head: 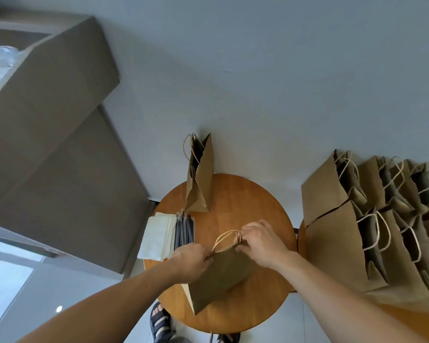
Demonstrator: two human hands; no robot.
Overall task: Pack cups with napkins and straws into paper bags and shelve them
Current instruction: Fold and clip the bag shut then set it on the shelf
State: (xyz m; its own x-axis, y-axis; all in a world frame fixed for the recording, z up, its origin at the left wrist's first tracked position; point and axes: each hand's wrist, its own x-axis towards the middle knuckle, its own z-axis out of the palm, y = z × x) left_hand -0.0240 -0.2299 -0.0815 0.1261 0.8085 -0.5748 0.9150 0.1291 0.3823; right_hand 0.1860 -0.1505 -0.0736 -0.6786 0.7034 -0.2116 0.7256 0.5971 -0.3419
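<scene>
Left hand (pixel 192 262), right hand (pixel 261 243) pinch flat paper bag (pixel 221 276) mouth; mouth faces away, tilted right.

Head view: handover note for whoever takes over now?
Left hand pinches one mouth edge of the flat paper bag; right hand pinches the other, by the handles, over the round table.
Napkins and straws lie at the table's left; one opened bag stands at its far edge; a row of opened bags stands to the right.
Done: bags opened. Left: open this one, pack, shelve. No cups visible.
</scene>
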